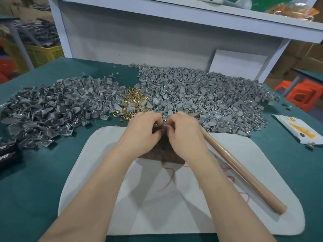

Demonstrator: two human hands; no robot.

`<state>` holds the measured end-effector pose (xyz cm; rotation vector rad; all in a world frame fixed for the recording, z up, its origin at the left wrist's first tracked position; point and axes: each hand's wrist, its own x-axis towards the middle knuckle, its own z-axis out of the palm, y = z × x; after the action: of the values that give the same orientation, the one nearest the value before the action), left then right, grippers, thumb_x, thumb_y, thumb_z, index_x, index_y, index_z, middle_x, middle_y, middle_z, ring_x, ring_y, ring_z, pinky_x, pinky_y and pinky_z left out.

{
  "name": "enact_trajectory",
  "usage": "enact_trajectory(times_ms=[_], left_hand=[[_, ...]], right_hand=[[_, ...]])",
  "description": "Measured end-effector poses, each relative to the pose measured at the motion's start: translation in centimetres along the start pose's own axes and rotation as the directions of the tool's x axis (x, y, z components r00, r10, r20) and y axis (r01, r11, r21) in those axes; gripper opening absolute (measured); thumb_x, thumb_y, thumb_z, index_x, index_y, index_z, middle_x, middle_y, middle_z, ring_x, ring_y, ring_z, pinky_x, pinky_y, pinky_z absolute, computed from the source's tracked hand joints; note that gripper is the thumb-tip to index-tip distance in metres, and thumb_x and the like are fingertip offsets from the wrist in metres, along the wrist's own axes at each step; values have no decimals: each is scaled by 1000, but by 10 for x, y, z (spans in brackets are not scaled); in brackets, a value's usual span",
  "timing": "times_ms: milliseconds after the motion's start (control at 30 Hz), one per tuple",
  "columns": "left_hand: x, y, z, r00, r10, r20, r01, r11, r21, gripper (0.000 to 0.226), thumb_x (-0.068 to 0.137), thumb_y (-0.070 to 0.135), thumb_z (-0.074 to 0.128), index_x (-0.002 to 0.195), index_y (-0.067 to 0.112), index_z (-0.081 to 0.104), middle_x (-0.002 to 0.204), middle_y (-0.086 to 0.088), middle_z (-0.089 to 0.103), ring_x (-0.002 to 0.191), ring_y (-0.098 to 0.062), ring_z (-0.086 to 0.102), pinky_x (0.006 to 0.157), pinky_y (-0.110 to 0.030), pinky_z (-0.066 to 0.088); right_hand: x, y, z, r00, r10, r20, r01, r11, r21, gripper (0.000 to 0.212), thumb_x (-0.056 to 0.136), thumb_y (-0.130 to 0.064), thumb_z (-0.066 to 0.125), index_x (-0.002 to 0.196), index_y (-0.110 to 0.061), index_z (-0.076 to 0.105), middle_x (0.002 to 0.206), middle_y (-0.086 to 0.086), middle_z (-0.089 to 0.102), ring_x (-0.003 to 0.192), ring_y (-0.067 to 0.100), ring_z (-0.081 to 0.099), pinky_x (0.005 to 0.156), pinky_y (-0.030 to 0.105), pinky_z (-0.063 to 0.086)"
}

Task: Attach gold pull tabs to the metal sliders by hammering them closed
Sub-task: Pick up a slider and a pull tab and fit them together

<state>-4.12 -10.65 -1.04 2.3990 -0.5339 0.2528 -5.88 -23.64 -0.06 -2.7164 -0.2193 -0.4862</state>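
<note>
Both my hands meet over a dark brown block [164, 152] on the white pad [122, 198]. My left hand [143, 131] and my right hand [185, 135] have curled fingers that pinch something small between them; the piece itself is hidden by the fingers. A small heap of gold parts [134, 100] lies just beyond my hands, between two large piles of grey metal pieces, one at the left [52, 105] and one at the right [201, 95]. A hammer's wooden handle [244, 173] lies on the pad under my right wrist; its head is mostly hidden behind that hand.
The table has a green cover [35, 189]. A white and yellow packet [300, 130] lies at the right edge, black boxes [8, 151] at the left edge. A white shelf unit [157, 32] stands behind the piles. Red thread [171, 177] lies on the pad.
</note>
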Motion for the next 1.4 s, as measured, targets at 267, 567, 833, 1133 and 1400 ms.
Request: enact_trajectory(times_ms=[267, 567, 833, 1133, 1400], left_hand=[[0, 1, 0, 1000, -9, 2, 9, 1000, 5, 12, 88, 25, 62, 80, 21, 53, 87, 6, 54, 93, -22, 48, 83, -36, 40], [-3, 2, -1, 1000, -14, -8, 13, 1000, -18, 14, 87, 25, 63, 78, 22, 53, 91, 4, 59, 95, -23, 49, 87, -40, 42], [-2, 1, 0, 1000, -25, -11, 25, 1000, -2, 13, 87, 25, 62, 78, 22, 53, 92, 3, 60, 96, -23, 50, 88, -42, 42], [-2, 3, 0, 1000, -23, -13, 23, 1000, 18, 13, 88, 25, 61, 79, 20, 54, 89, 2, 58, 94, -24, 48, 84, -38, 42], [-2, 3, 0, 1000, -23, -16, 23, 1000, 1, 11, 88, 25, 62, 86, 14, 61, 90, 0, 62, 94, -24, 49, 83, -39, 43]], right_hand=[[4, -2, -5, 998, 33, 62, -33, 999, -1, 14, 90, -15, 53, 98, -11, 64, 100, 5, 56, 98, 25, 52, 82, 34, 37], [6, 7, -3, 995, 84, 61, -90, 991, 104, 10, 89, -18, 58, 91, -14, 67, 71, -10, 43, 79, 15, 46, 66, 21, 30], [-1, 3, 2, 998, 68, -12, -66, 993, 96, 8, 89, -15, 57, 88, -13, 64, 89, -1, 53, 88, 21, 53, 77, 32, 39], [-2, -2, 4, 996, 81, -36, -79, 995, 53, 9, 88, -13, 56, 89, -10, 64, 97, 6, 59, 92, 26, 55, 80, 33, 38], [-1, -3, 2, 995, 93, -24, -92, 996, 17, 12, 88, -10, 53, 90, -9, 64, 98, 7, 59, 94, 27, 54, 79, 35, 38]])
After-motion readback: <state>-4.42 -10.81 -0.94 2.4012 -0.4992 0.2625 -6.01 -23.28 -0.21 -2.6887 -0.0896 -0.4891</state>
